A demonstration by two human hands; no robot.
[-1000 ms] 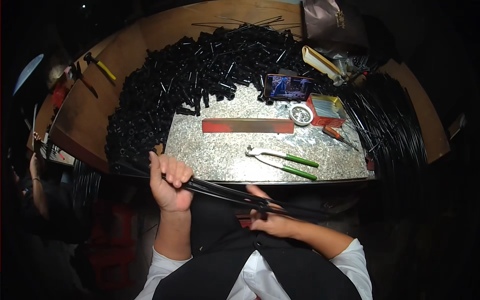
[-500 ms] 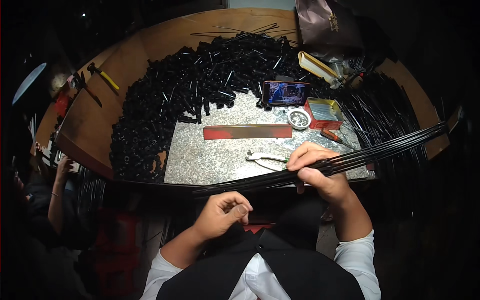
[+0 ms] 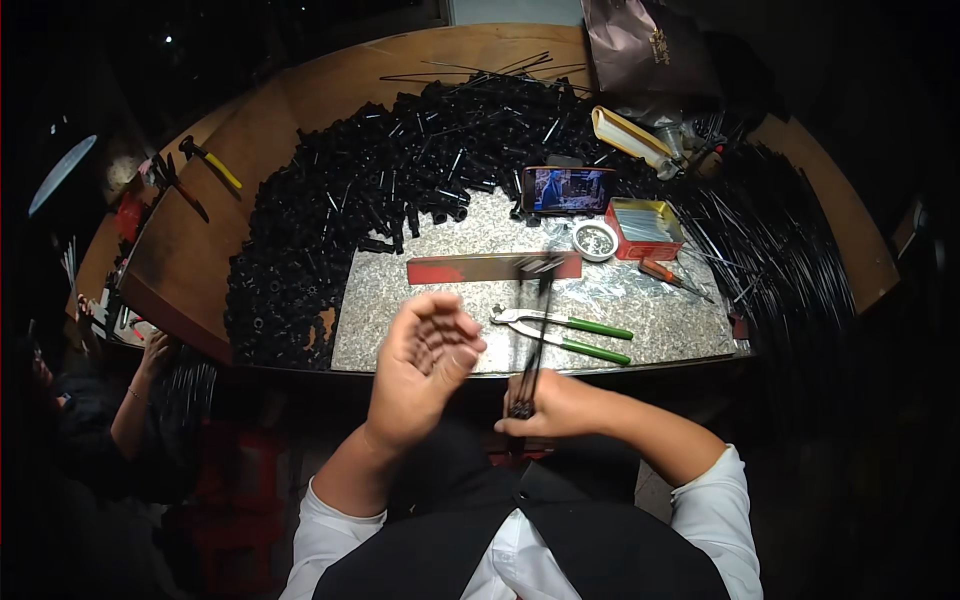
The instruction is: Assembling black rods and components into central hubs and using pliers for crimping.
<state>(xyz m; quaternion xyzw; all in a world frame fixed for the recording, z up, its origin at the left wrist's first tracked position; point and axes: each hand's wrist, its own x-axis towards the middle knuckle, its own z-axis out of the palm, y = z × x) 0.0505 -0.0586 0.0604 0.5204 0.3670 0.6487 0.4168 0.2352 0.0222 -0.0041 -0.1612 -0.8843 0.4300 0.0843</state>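
My right hand is closed round a bundle of thin black rods at the table's front edge. The rods stand nearly upright from the fist, and their far ends blur over the table. Just left of them my left hand is raised with nothing in it, its fingers loosely curled and apart. Beyond the rods lie pincers with green handles, pointing left. Farther back a long red and grey bar lies crosswise, and the rod tips overlap its right part.
Black tubular parts heap along the back and left. More black rods pile at right. Near them are a propped phone, a round white dish, a red box and a screwdriver. At far left another person's hand shows.
The rod bundle has swung from lying across the right side to nearly upright, as my right hand moved left and nearer me. My left hand has risen and opened more.
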